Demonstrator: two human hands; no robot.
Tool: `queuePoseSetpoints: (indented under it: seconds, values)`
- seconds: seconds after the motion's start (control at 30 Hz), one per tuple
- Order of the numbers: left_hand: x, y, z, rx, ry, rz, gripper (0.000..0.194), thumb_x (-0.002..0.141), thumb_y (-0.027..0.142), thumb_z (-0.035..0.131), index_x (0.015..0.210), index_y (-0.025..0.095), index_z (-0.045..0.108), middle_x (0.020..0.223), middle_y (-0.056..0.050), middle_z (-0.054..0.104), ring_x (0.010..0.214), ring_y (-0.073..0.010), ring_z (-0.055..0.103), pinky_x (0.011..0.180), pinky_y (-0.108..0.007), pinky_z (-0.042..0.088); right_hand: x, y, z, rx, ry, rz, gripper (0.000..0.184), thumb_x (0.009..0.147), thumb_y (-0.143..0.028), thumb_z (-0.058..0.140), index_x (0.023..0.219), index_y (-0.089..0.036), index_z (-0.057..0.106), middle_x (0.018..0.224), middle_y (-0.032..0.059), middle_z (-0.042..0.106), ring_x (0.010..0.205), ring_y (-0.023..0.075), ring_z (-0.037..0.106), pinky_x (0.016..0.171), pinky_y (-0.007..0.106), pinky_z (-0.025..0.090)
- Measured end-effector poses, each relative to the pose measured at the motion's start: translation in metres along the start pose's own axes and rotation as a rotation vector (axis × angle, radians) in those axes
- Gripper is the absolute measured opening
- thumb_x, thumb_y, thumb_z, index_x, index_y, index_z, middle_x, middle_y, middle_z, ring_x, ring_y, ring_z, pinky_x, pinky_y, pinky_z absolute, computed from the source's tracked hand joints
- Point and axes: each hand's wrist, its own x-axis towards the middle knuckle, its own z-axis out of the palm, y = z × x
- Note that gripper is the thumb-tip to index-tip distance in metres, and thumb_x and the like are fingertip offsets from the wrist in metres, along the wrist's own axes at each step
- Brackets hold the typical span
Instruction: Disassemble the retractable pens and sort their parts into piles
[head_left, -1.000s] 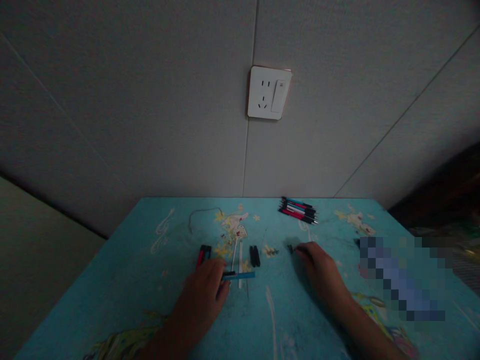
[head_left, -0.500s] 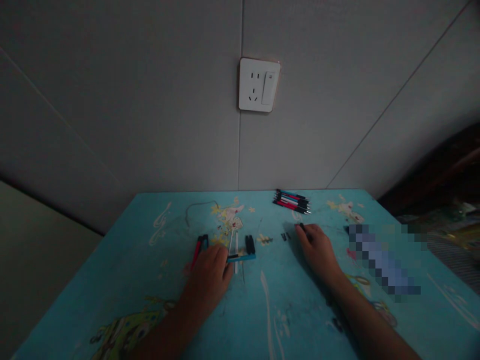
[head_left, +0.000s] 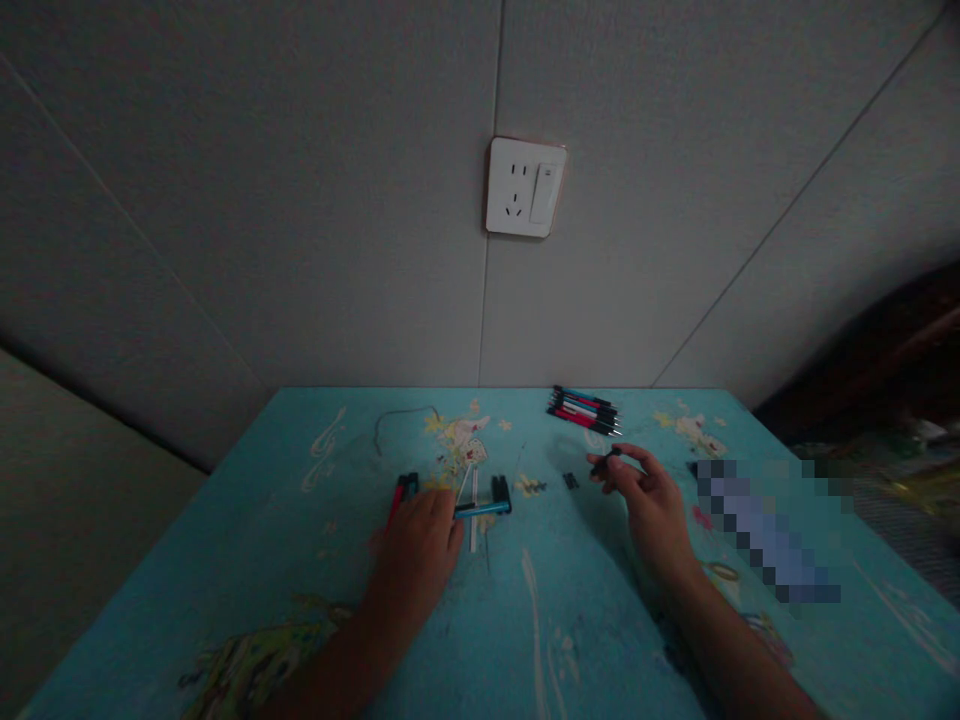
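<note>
My left hand (head_left: 421, 538) rests low over the table, its fingers closed on a blue pen barrel (head_left: 484, 509) that sticks out to the right. Under and beyond that hand lie a red barrel (head_left: 395, 500) and dark-ended pieces; the palm hides part of them. Thin white refills (head_left: 474, 535) lie beside the thumb, and black pieces (head_left: 500, 488) stand near the barrel's end. My right hand (head_left: 651, 500) is raised a little, pinching a small black pen part (head_left: 606, 461) between thumb and fingers. Just left of it, small black bits (head_left: 571, 481) lie on the cloth.
A row of several assembled pens (head_left: 583, 410) lies near the wall. On the right is a blurred-out long bluish object (head_left: 765, 535). A printed turquoise cloth (head_left: 247, 540) covers the table. A wall socket (head_left: 526, 188) sits above its back edge.
My right hand has turned and lifted slightly, so the black pen part now shows between its fingertips. My left hand stays in place with the blue pen barrel. The view has tilted up a little.
</note>
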Motion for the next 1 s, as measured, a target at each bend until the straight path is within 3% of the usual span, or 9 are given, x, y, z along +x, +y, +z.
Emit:
queuePoseSetpoints:
  seconds: [0.1, 0.23, 0.33, 0.57, 0.77, 1.0]
  values:
    - [0.002, 0.002, 0.000, 0.021, -0.001, 0.010, 0.005, 0.089, 0.016, 0.055, 0.086, 0.020, 0.057, 0.089, -0.005, 0.063, 0.088, -0.0236, 0.060, 0.083, -0.035, 0.045, -0.005, -0.001, 0.003, -0.029, 0.002, -0.055, 0.027, 0.091, -0.039, 0.065, 0.110, -0.022, 0.057, 0.098, 0.0077, 0.073, 0.082, 0.0202, 0.067, 0.071, 0.032, 0.051]
    - [0.001, 0.005, -0.006, 0.021, -0.043, -0.021, 0.011, 0.090, 0.010, 0.052, 0.088, 0.019, 0.057, 0.090, -0.005, 0.064, 0.089, -0.0231, 0.061, 0.080, -0.032, 0.045, -0.017, -0.002, 0.012, -0.264, -0.017, -0.255, 0.019, 0.089, -0.034, 0.068, 0.103, -0.022, 0.062, 0.097, 0.0053, 0.068, 0.086, 0.0195, 0.063, 0.077, 0.032, 0.049]
    - [0.000, 0.006, -0.010, 0.014, -0.054, -0.045, 0.012, 0.090, 0.010, 0.051, 0.089, 0.020, 0.057, 0.091, -0.005, 0.064, 0.090, -0.0235, 0.061, 0.076, -0.031, 0.044, -0.026, 0.000, 0.021, -0.460, -0.112, -0.408, 0.014, 0.090, -0.029, 0.067, 0.102, -0.023, 0.063, 0.086, 0.0023, 0.065, 0.077, 0.0176, 0.061, 0.072, 0.030, 0.048]
    - [-0.001, 0.004, -0.015, -0.032, -0.059, -0.053, 0.013, 0.091, 0.009, 0.049, 0.090, 0.019, 0.057, 0.091, -0.005, 0.063, 0.091, -0.0222, 0.061, 0.078, -0.031, 0.045, -0.033, 0.004, 0.045, -0.911, -0.322, -0.817, 0.015, 0.095, -0.017, 0.058, 0.109, -0.020, 0.064, 0.097, 0.0061, 0.071, 0.086, 0.0205, 0.062, 0.080, 0.035, 0.044]
    - [-0.004, 0.002, -0.014, -0.043, -0.040, -0.055, 0.016, 0.091, 0.006, 0.046, 0.090, 0.019, 0.056, 0.092, -0.005, 0.064, 0.092, -0.0218, 0.062, 0.080, -0.032, 0.045, -0.039, -0.003, 0.062, -1.157, -0.394, -0.928, 0.022, 0.097, -0.013, 0.053, 0.115, -0.017, 0.065, 0.108, 0.0093, 0.072, 0.095, 0.0237, 0.061, 0.087, 0.040, 0.041]
    - [-0.005, 0.005, -0.016, -0.030, -0.085, -0.055, 0.013, 0.090, 0.007, 0.050, 0.090, 0.019, 0.057, 0.090, -0.006, 0.065, 0.089, -0.0234, 0.063, 0.077, -0.032, 0.045, -0.044, -0.001, 0.068, -1.245, -0.403, -0.909, 0.027, 0.095, -0.010, 0.052, 0.119, -0.016, 0.064, 0.113, 0.0107, 0.070, 0.100, 0.0274, 0.059, 0.093, 0.045, 0.038]
